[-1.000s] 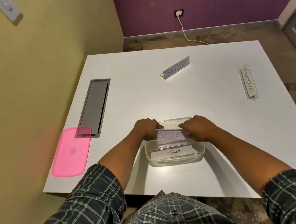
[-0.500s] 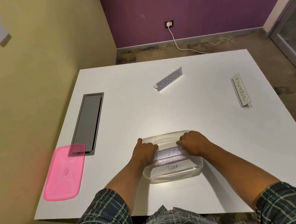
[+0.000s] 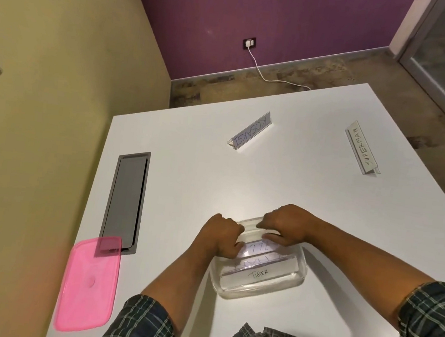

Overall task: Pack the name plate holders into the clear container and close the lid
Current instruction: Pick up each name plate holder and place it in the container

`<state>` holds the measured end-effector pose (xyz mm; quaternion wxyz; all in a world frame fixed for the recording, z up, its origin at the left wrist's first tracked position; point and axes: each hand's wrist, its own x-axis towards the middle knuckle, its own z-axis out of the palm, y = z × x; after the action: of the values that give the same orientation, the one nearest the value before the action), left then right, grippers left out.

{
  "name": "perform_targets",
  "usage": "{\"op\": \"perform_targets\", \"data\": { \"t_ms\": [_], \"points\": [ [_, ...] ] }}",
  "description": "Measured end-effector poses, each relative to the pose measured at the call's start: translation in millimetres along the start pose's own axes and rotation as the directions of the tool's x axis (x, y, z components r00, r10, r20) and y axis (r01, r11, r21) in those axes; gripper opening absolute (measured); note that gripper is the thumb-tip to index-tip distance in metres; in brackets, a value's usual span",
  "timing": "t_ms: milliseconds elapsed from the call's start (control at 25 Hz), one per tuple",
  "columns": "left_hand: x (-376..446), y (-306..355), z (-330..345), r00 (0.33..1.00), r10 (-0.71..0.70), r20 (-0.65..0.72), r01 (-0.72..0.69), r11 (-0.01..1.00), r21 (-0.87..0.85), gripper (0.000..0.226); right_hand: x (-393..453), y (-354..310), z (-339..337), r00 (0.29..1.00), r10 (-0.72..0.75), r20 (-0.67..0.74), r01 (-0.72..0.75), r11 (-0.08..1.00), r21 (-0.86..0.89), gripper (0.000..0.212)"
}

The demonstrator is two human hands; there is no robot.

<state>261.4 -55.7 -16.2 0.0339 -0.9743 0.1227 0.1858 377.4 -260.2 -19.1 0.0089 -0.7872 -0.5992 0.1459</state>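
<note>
Room: I see a corner with a yellow wall on the left and a purple wall at the back; one wall socket on the purple wall has a white cable running down to the floor.
Surface: one white table, with one grey cable hatch set into its left side.
Clear container: one, open, near the front edge of the table.
Holders, total count: I count four name plate holders.
Holders in container: two. The holder marked TIGER lies flat toward the near wall. The second holder sits behind it, tilted; its lettering is partly hidden and I cannot read it.
Holders on table: two, both standing and well apart from the container. The KOSAKSI holder is near the middle of the far side; the SUPERMAN holder is toward the far right.
Lid: one pink lid, off the container, at the front-left corner of the table; its far end overlaps the near end of the hatch.
Left hand: fingers curled and closed on the left end of the second holder, at the container's left rim.
Right hand: fingers closed on the top edge of the same holder, over the far rim.
Sleeves: dark plaid, pushed up on both forearms.
</note>
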Motion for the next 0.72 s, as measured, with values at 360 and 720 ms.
{"op": "perform_targets", "data": {
  "t_ms": [360,720],
  "points": [
    [89.8,-65.2,-50.9,0.825,-0.527,-0.203,0.264,0.678,-0.686,0.025,75.6,91.9,-53.3,0.79,0.542,-0.287,-0.382,0.801,0.461,0.022],
    [189.0,-137.2,-44.7,0.777,-0.626,-0.058,0.31,0.462,-0.831,0.05,160.4,196.9,-54.0,0.552,0.827,-0.105,-0.269,0.296,0.917,0.066]
  ]
}}
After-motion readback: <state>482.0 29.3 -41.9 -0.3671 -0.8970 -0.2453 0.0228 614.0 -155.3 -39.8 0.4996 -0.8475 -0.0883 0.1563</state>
